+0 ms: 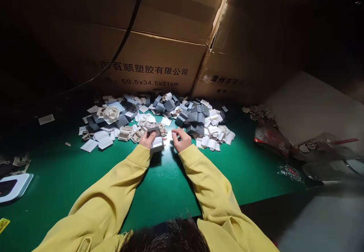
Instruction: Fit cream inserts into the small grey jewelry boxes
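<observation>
My left hand [146,140] grips a small grey jewellery-type box [157,144] with a pale inside, its thumb pressed on the upper part. Just to the right, my right hand [182,140] is apart from the box, its fingers curled and thumb close to them; whether anything small is pinched there I cannot make out. Beyond both hands lies a heap of dark grey boxes [196,117], white padded inserts [105,142] and beige insert pieces [125,133]. Bright light falls on the table between the hands.
Large cardboard cartons [159,55] stand behind the heap on the green table [227,168]. A dark cable [125,41] hangs in front of them. At left sits a white-framed device [19,187]; at right lie plastic packets [271,138].
</observation>
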`<move>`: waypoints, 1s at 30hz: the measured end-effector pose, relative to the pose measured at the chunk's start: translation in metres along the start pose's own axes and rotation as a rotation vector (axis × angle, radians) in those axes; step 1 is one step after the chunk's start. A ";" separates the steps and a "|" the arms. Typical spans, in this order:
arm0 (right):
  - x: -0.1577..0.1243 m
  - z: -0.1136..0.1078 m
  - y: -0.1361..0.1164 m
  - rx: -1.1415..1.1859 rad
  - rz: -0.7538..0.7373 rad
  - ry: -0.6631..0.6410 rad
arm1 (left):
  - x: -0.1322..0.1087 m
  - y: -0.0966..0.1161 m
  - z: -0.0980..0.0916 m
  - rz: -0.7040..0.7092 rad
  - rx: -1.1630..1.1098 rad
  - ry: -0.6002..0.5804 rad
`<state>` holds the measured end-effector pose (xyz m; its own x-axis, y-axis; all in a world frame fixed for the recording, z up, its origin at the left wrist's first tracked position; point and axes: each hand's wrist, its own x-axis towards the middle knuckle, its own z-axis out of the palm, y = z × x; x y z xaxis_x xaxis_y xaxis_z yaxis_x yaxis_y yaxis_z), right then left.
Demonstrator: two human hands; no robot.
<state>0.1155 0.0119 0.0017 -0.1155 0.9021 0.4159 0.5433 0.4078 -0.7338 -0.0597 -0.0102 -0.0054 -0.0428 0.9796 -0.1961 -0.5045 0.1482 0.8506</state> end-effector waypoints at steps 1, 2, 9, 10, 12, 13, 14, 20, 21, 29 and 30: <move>0.004 0.005 0.001 -0.039 0.076 0.015 | 0.000 0.005 -0.002 0.029 -0.046 0.016; 0.008 0.011 0.001 -0.093 0.154 0.019 | -0.001 0.009 -0.004 0.053 -0.093 0.028; 0.022 0.041 -0.008 -0.304 0.250 -0.127 | 0.002 0.018 -0.014 -0.069 -0.274 -0.033; 0.022 0.040 -0.007 -0.292 0.258 -0.119 | 0.001 0.018 -0.014 -0.089 -0.288 -0.051; 0.021 0.034 0.000 -0.237 0.272 -0.111 | 0.001 0.017 -0.014 -0.124 -0.311 -0.092; 0.021 0.030 0.004 -0.198 0.268 -0.110 | 0.000 0.016 -0.014 -0.145 -0.322 -0.118; 0.019 0.025 0.008 -0.156 0.252 -0.109 | 0.000 0.015 -0.013 -0.170 -0.335 -0.153; 0.005 -0.007 0.024 -0.062 -0.108 0.000 | 0.003 0.007 -0.009 -0.358 -0.345 -0.337; 0.004 -0.011 0.026 -0.082 -0.171 0.008 | 0.003 0.006 -0.009 -0.373 -0.339 -0.343; 0.006 -0.016 0.031 -0.308 -0.419 0.025 | 0.000 0.004 -0.007 -0.367 -0.202 -0.257; 0.006 -0.017 0.029 -0.315 -0.415 0.013 | 0.001 0.003 -0.008 -0.357 -0.180 -0.244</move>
<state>0.1445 0.0267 -0.0083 -0.3652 0.6712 0.6451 0.6784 0.6664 -0.3093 -0.0682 -0.0098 -0.0067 0.3536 0.8781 -0.3222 -0.5937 0.4769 0.6481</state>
